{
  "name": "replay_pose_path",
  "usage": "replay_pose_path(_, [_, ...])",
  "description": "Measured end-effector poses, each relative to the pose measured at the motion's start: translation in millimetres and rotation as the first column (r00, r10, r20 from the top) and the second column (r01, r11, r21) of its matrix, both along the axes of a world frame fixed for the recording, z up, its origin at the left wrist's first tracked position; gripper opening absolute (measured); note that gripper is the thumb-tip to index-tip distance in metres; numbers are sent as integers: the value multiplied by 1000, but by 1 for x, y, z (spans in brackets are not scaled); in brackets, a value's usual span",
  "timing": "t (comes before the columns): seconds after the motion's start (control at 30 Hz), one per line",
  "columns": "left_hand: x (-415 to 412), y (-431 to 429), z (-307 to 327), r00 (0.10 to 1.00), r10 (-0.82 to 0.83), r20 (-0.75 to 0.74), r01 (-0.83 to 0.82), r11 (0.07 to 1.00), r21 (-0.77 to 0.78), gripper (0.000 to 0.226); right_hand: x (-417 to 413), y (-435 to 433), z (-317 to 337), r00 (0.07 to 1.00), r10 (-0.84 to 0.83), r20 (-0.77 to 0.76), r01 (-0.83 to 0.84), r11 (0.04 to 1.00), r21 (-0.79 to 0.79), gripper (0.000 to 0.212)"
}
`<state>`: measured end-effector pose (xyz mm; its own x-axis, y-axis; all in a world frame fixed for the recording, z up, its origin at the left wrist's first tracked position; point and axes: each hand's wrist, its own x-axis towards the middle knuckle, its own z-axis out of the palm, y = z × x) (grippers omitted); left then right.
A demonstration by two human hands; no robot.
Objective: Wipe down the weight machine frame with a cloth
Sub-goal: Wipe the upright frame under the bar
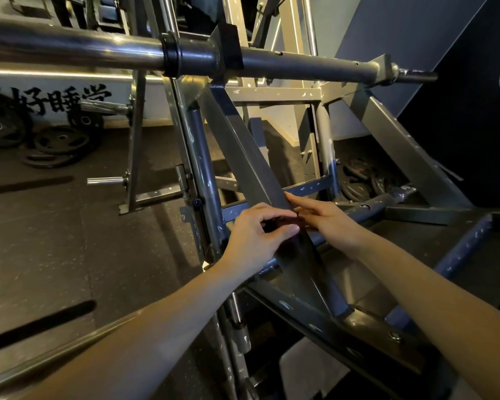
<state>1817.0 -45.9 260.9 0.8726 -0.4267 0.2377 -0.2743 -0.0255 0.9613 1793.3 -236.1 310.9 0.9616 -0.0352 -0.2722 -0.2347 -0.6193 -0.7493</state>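
Frame brace (pixel 251 166) slants up-left; left hand (pixel 254 235) fingers curled on it, right hand (pixel 326 223) fingers straight.

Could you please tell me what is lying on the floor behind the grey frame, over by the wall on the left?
Black weight plates lie piled on the dark floor below the white wall banner. How many there are cannot be told, since they overlap.

My left hand (pixel 257 235) and right hand (pixel 326 223) are meeting on a slanted frame bar (pixel 243 157) before me, a long steel bar (pixel 98 50) is crossing above them, and weight plates (pixel 61 142) are lying on the floor (pixel 41 241) far left.
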Motion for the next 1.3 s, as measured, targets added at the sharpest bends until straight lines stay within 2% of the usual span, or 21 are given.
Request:
replay_pose_path(0.27, [-58, -7, -13, 985, -116, -131, 114, 993, -27, 22, -4, 6, 2, 1000, 0, 1, 0, 1000, -16, 52])
replay_pose_path(0.33, [-57, 4, -7, 925, -207, -319, 195, 978, -69, 21, -6, 8, 4, 1000, -1, 4, 2, 1000, -15, 51])
replay_pose_path(0.4, [-49, 19, 0, 800, -308, -515, 253, 951, -177, 21, -8, 10, 7, 1000, -3, 4, 3, 1000, 1, 52])
replay_pose_path(0.47, [-34, 34, 5, 759, -314, -570, 203, 946, -251, 21, -10, 9, 8, 1000, -1, 5, 1, 1000, 2, 52])
replay_pose_path(0.63, [19, 52, 15, 706, -188, -683, -127, 915, -382, 29, -13, 7, 3, 1000, -23, -5, 23, 999, 37, 50])
replay_pose_path(0.8, [57, 52, 30, 764, -233, -601, -198, 802, -563, 34, -10, 6, 5, 1000, -11, -29, 12, 999, 43, 51])
replay_pose_path(0.87, [63, 43, 35, 795, -210, -569, -248, 744, -620, 32, -8, 5, 5, 999, -8, -37, 9, 999, 41, 53])
replay_pose_path(0.9, [63, 37, 35, 823, -154, -547, -260, 753, -604, 30, -8, 5, 5, 999, -6, -36, 8, 999, 39, 53])
replay_pose_path(0.97, [59, 28, 30, 912, 79, -402, -266, 862, -432, 26, -9, 5, 5, 1000, -5, -30, 6, 999, 34, 53])
replay_pose_path(1.03, [54, 24, 21, 971, 199, -135, -228, 940, -253, 25, -9, 5, 4, 1000, -2, -10, 2, 1000, 25, 52])
replay_pose_path(1.07, [53, 23, 17, 979, 197, -43, -202, 959, -197, 28, -9, 4, 4, 1000, 11, 2, -11, 1000, 16, 51])
replay_pose_path(1.17, [51, 22, 14, 981, 159, 113, -153, 986, -60, 39, -9, 2, 2, 999, 43, 17, -43, 999, 0, 48])
replay_pose_path(1.3, [45, 24, 15, 951, 76, 301, -121, 984, 134, 31, -9, -3, 0, 999, 39, -1, -39, 999, 15, 43])
